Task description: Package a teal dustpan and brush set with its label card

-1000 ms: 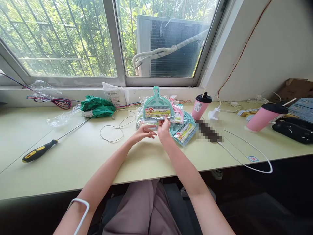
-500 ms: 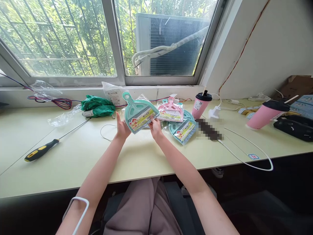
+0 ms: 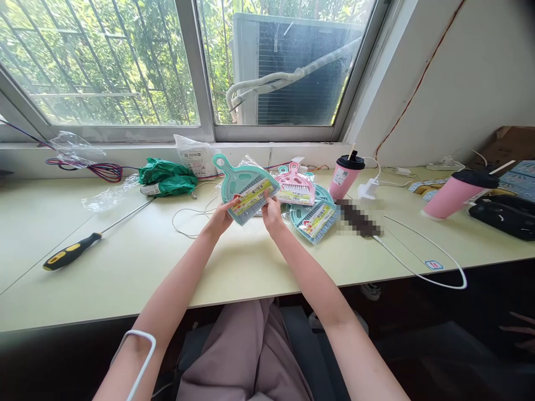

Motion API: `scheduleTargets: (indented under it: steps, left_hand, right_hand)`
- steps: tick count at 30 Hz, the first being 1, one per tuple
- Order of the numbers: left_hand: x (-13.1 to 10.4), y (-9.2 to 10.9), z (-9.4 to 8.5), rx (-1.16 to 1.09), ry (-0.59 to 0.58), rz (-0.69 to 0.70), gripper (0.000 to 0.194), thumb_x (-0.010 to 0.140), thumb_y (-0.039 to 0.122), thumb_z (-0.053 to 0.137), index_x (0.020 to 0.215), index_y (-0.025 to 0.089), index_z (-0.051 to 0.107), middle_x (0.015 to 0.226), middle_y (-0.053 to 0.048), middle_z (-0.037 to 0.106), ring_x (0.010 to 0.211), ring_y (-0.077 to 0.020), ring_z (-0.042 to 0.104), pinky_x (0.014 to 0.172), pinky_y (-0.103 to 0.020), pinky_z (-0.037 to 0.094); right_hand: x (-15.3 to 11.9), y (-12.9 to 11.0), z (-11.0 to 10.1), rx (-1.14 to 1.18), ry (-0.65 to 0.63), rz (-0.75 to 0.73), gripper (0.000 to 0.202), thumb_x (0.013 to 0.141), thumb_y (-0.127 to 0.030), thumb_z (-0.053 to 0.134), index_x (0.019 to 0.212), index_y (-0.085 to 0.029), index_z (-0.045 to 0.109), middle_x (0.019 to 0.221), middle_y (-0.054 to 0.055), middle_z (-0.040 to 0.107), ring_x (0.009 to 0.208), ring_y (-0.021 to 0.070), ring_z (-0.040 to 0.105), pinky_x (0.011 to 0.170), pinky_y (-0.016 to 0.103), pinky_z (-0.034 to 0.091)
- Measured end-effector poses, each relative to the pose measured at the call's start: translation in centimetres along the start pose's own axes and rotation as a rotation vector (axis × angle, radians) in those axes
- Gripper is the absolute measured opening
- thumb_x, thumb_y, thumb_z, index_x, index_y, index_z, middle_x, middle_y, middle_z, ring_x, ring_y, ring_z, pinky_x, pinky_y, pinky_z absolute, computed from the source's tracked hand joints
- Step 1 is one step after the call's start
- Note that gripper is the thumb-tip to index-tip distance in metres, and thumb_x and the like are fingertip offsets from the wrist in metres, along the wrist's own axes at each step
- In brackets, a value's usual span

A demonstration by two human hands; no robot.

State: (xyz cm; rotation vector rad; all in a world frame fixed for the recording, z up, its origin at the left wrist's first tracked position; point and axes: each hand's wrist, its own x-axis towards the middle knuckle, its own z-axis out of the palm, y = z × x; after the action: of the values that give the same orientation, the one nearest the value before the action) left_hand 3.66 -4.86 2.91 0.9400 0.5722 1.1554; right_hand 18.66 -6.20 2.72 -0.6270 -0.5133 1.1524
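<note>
A mint-green dustpan and brush set in clear plastic wrap is held up above the table, tilted, its handle toward the upper left. My left hand grips its lower left edge, the thumb lying over the front. On the lower right corner my right hand is closed, thumb on the label. Just to the right lie a pink dustpan set and another mint-green dustpan set, both wrapped and partly overlapping.
A long screwdriver lies at the left, near a green plastic bag. Pink cups with black lids stand on the right side. A white cable loops near the front edge. Part of another person's hand shows at far right.
The held dustpan set has shifted slightly right. My left hand has moved right, and its thumb now lies over the front edge. Another person's fingers have appeared at far right.
</note>
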Motion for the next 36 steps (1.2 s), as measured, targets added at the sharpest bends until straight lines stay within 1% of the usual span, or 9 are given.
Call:
scheduleTargets:
  steps: [4,8,11,14,18,22,25,31,36]
  left_hand:
    - [-0.2,0.3,-0.1,0.053,-0.018,0.046,0.038,0.071,0.021,0.077,0.108,0.012,0.069,0.108,-0.013,0.075,0.116,-0.0326,0.065,0.105,-0.044,0.048]
    - [-0.6,0.7,0.1,0.106,-0.037,0.064,0.048,0.07,0.02,0.079,0.117,0.015,0.067,0.11,-0.012,0.075,0.115,-0.0324,0.066,0.104,-0.044,0.05]
    - [-0.6,0.7,0.1,0.114,-0.036,0.066,0.05,0.071,0.024,0.08,0.119,0.016,0.067,0.109,-0.011,0.075,0.113,-0.0309,0.067,0.103,-0.043,0.051]
    - [-0.4,0.6,-0.1,0.126,-0.033,0.066,0.046,0.069,0.024,0.081,0.113,0.016,0.069,0.106,-0.01,0.076,0.11,-0.0299,0.068,0.101,-0.042,0.052]
    - [-0.1,0.2,-0.4,0.194,-0.02,0.033,0.042,0.063,0.019,0.084,0.102,0.014,0.07,0.098,-0.01,0.076,0.106,-0.0303,0.069,0.099,-0.043,0.053]
    - [0.1,0.0,-0.5,0.21,-0.008,0.018,0.048,0.058,0.017,0.085,0.103,0.014,0.07,0.1,-0.011,0.077,0.106,-0.0311,0.069,0.097,-0.043,0.055]
    - [0.3,-0.1,-0.5,0.207,0.019,0.017,0.048,0.055,0.015,0.085,0.101,0.014,0.07,0.099,-0.01,0.077,0.106,-0.032,0.069,0.097,-0.044,0.055]
    - [0.2,-0.1,-0.4,0.205,0.062,0.028,0.051,0.051,0.013,0.086,0.099,0.014,0.07,0.096,-0.01,0.077,0.109,-0.0346,0.069,0.097,-0.047,0.054]
    - [0.3,0.0,-0.5,0.21,0.066,0.026,0.051,0.05,0.013,0.086,0.099,0.014,0.071,0.101,-0.011,0.077,0.111,-0.0356,0.067,0.097,-0.047,0.055]
  right_hand:
    - [0.6,-0.4,-0.5,-0.033,-0.072,0.027,0.018,0.082,-0.019,0.068,0.1,-0.022,0.067,0.089,-0.001,0.076,0.089,0.0143,0.071,0.081,0.026,0.059]
    - [0.9,-0.9,-0.9,-0.064,-0.101,0.083,0.02,0.083,-0.019,0.067,0.103,-0.023,0.066,0.087,-0.002,0.075,0.082,0.0138,0.071,0.073,0.025,0.059]
    - [1.0,-1.3,-0.9,-0.079,-0.11,0.121,0.02,0.084,-0.02,0.066,0.105,-0.023,0.066,0.086,-0.002,0.075,0.081,0.0144,0.07,0.07,0.025,0.059]
    - [0.9,-1.4,-0.9,-0.088,-0.088,0.128,0.02,0.086,-0.022,0.065,0.106,-0.022,0.065,0.085,-0.001,0.075,0.08,0.0147,0.07,0.068,0.025,0.058]
    - [1.0,-1.4,-0.8,-0.095,-0.058,0.102,0.022,0.086,-0.023,0.066,0.108,-0.023,0.064,0.085,-0.002,0.075,0.08,0.0146,0.07,0.069,0.025,0.059]
    - [1.2,-1.2,-1.1,-0.085,-0.052,0.088,0.022,0.085,-0.027,0.069,0.106,-0.023,0.065,0.083,-0.002,0.075,0.08,0.0154,0.071,0.072,0.027,0.06]
    - [1.4,-0.8,-1.3,-0.076,-0.057,0.086,0.021,0.083,-0.029,0.07,0.103,-0.021,0.065,0.081,-0.002,0.074,0.08,0.0155,0.071,0.074,0.028,0.06]
    - [1.5,-0.6,-1.2,-0.064,0.004,0.12,0.013,0.084,-0.025,0.069,0.095,-0.02,0.065,0.077,-0.003,0.073,0.079,0.0146,0.071,0.078,0.028,0.06]
    - [1.6,-1.1,-1.0,-0.107,0.033,0.186,0.008,0.084,-0.023,0.069,0.09,-0.019,0.064,0.074,-0.003,0.072,0.075,0.0137,0.07,0.078,0.027,0.06]
